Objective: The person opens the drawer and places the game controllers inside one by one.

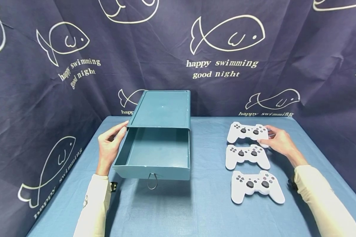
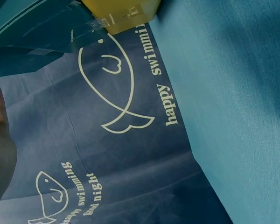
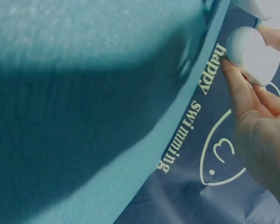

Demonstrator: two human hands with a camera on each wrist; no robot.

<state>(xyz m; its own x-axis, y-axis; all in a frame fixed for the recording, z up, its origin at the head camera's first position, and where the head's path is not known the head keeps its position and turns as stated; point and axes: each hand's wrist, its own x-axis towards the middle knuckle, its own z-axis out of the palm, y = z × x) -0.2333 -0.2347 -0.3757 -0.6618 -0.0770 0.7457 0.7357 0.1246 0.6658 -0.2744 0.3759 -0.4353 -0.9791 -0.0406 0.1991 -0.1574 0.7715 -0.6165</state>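
A teal drawer cabinet (image 1: 163,108) has its drawer (image 1: 155,172) pulled out toward me, with a wire ring pull (image 1: 152,181) on the front. Beside the cabinet's front left edge is my left hand (image 1: 108,146), its fingers and thumb fairly straight against the side. In the left wrist view, only part of that hand (image 2: 1,149) shows. At the right, my right hand (image 1: 280,141) pinches the right handle of the farthest white game controller (image 1: 246,131). The right wrist view shows thumb and fingers around that controller's handle (image 3: 256,56).
Two more white game controllers, a middle one (image 1: 247,157) and a near one (image 1: 256,187), lie in a column on the blue table cover (image 1: 210,204). Dark blue fish-print cloth (image 1: 154,56) surrounds the table. A yellow object (image 2: 128,16) shows beneath the cabinet.
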